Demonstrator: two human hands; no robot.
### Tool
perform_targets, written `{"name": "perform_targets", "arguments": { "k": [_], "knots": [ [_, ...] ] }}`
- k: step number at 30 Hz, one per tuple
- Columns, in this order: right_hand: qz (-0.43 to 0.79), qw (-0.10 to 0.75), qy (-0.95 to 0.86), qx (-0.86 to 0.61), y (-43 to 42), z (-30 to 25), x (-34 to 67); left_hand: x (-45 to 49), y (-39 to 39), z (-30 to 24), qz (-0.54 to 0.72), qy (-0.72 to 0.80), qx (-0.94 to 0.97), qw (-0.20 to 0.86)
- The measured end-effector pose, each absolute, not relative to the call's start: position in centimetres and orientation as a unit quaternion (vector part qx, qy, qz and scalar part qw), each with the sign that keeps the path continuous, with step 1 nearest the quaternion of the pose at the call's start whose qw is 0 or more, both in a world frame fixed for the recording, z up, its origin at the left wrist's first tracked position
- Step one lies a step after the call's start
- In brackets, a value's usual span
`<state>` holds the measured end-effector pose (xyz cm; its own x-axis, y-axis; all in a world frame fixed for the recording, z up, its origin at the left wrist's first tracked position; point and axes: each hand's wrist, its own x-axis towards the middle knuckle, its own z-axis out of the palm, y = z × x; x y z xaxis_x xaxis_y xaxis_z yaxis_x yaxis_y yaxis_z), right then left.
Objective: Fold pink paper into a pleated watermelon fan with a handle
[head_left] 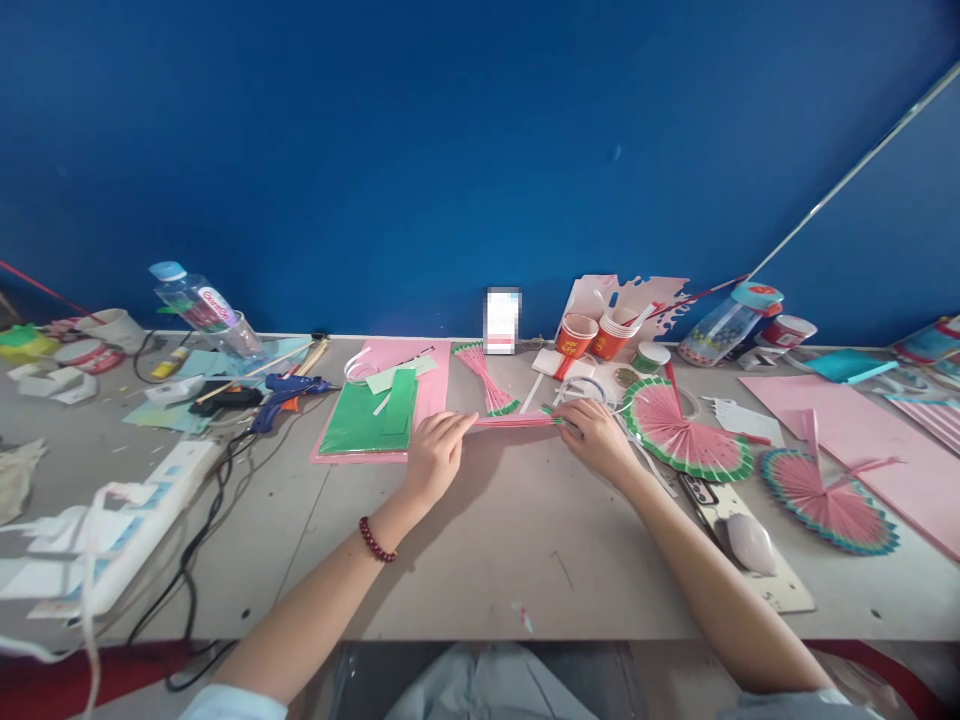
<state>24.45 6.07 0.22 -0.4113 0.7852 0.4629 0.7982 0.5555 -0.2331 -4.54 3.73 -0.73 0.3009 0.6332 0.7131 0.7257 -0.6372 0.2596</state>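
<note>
Between my hands a narrow strip of folded pink paper (517, 420) is held level above the table. My left hand (436, 455) pinches its left end, and my right hand (594, 432) grips the right end, where green edges show. Just behind it lies another pleated pink paper piece (489, 380), pinched at the middle, with green tips. Left of my left hand is a green paper stack (367, 420) on pink sheets (433, 380). Beside my right hand rests an opened pink paper fan (686, 430) with a green rim.
A glue gun (289, 395), power strip (150, 520) and cables are at the left. A phone (502, 320) stands against the blue wall. Red paper cups (576, 335) stand behind my right hand. A second fan (829, 500) and a phone (780, 580) lie to the right.
</note>
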Motion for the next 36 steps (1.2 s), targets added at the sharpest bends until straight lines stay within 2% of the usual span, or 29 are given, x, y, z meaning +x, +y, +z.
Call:
{"name": "perform_targets", "arguments": {
  "k": [9,14,23,36],
  "knots": [
    [-0.05,0.291,-0.832,-0.47,6.1,0.0,24.4,-4.9,4.1,-0.5,-0.345,-0.442,-0.824,0.085],
    [-0.057,0.262,-0.84,-0.472,6.2,-0.5,24.2,-4.8,4.1,-0.4,-0.278,-0.472,-0.832,0.086],
    [-0.033,0.152,-0.873,-0.463,5.9,-0.9,24.0,-4.6,4.3,-0.6,-0.224,-0.463,-0.855,0.072],
    [-0.056,0.157,-0.871,-0.462,5.5,-0.7,22.8,-2.4,4.5,-2.5,-0.201,-0.397,-0.892,0.082]
  ]
}}
